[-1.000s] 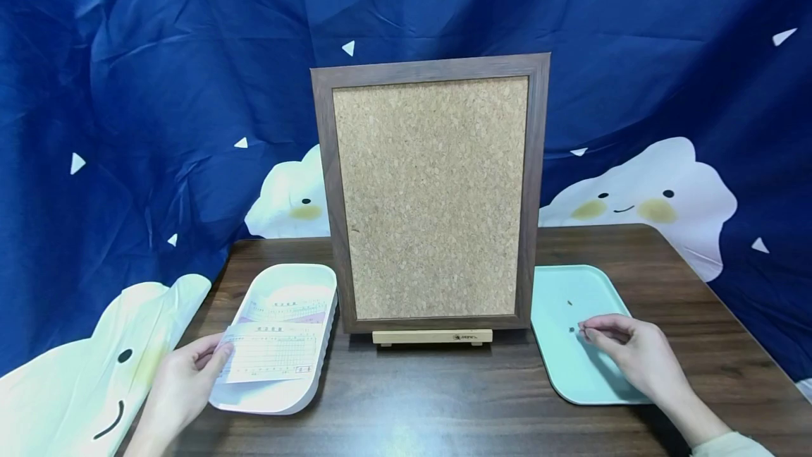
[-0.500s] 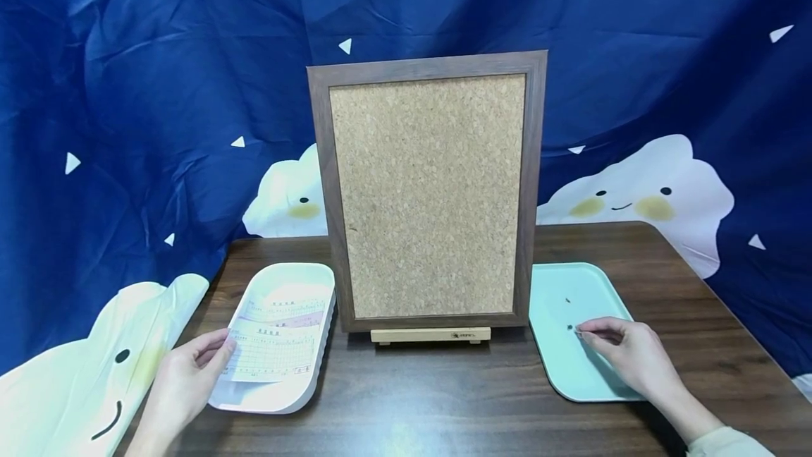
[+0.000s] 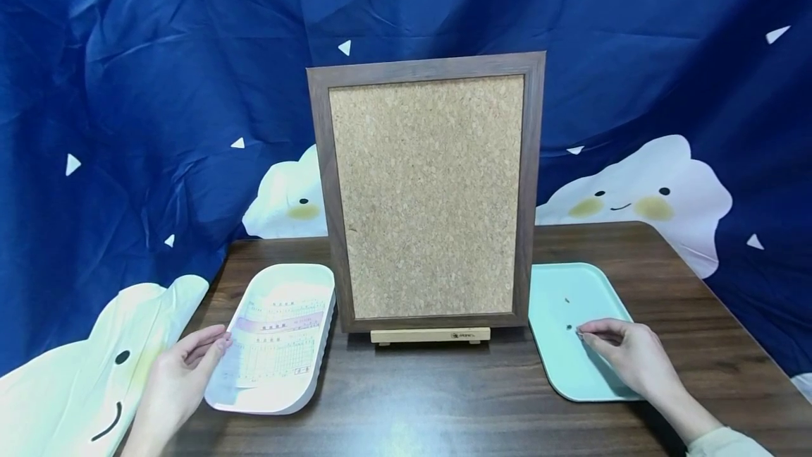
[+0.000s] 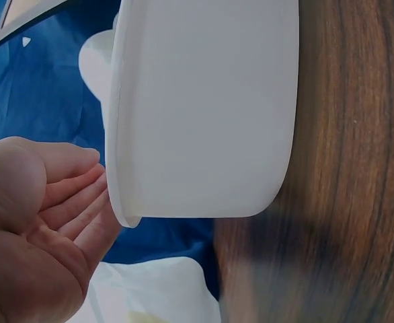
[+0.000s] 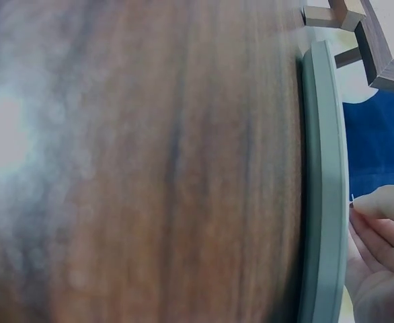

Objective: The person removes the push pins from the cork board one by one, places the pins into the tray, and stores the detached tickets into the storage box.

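Note:
My left hand (image 3: 180, 376) is at the left rim of a white tray (image 3: 263, 399), thumb and fingers close together. In the left wrist view no paper shows between its fingers. A printed paper slip (image 3: 279, 358) lies in that tray, overlapping other slips (image 3: 288, 307) with a purple band between. Over a mint green tray (image 3: 580, 381), my right hand (image 3: 634, 360) pinches a tiny pin (image 5: 352, 199) between thumb and forefinger; only its thin tip shows. Two small dark bits, one left of the fingertips (image 3: 569, 327) and one farther back (image 3: 567, 300), lie on the green tray.
A cork board (image 3: 431, 196) in a brown frame stands upright between the trays on a light wooden stand (image 3: 412, 336). All rest on a dark wooden table (image 3: 406, 393). Behind hangs a blue cloth (image 3: 158, 90) with white clouds and triangles.
My left hand has let go of the paper slip, which has dropped into the white tray. The right hand has stayed nearly still over the green tray.

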A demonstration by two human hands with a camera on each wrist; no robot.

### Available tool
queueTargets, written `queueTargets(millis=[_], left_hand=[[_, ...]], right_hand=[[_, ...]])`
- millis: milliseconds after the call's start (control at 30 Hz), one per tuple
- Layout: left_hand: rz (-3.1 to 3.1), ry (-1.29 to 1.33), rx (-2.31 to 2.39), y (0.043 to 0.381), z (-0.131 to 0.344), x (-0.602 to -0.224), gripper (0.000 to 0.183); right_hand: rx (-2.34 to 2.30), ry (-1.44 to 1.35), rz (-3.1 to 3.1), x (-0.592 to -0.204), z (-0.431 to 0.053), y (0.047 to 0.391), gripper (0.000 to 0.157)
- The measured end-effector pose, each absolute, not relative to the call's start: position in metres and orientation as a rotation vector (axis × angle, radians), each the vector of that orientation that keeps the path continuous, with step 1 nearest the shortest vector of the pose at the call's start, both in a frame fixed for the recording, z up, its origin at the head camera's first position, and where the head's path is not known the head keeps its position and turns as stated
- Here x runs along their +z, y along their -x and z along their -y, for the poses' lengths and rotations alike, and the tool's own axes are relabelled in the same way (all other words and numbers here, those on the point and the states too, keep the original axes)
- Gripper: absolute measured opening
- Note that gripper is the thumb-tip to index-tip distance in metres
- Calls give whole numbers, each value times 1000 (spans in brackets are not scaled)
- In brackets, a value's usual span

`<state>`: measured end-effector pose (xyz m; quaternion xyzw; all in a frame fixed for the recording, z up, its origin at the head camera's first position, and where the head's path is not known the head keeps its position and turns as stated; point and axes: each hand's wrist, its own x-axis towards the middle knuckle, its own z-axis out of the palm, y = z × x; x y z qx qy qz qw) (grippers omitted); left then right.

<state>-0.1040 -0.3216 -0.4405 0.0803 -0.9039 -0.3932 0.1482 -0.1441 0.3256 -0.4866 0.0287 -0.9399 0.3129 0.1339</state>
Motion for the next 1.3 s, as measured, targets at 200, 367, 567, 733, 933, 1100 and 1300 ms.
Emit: queueTargets(millis=[200, 367, 567, 733, 933, 1100, 1300], left_hand=[[2622, -321, -1100, 103, 321, -439, 33], [2603, -315, -1116, 103, 321, -438, 33], [2562, -256, -1168, 101, 320, -438, 30], [2535, -200, -1194, 102, 314, -433, 27], [2517, -151, -1177, 102, 301, -426, 25], [2524, -58, -993, 105, 289, -426, 22], [2544, 86, -752, 106, 272, -423, 25]], right_hand=[[892, -59, 2745, -485, -329, 144, 6], [908, -37, 2758, -485, -331, 143, 6], [969, -4, 2734, -479, -332, 141, 10], [1086, -1, 2651, -472, -330, 140, 17], [1172, -29, 2563, -461, -322, 139, 22], [1128, -66, 2491, -450, -307, 139, 17], [929, -96, 2427, -438, -285, 136, 20]])
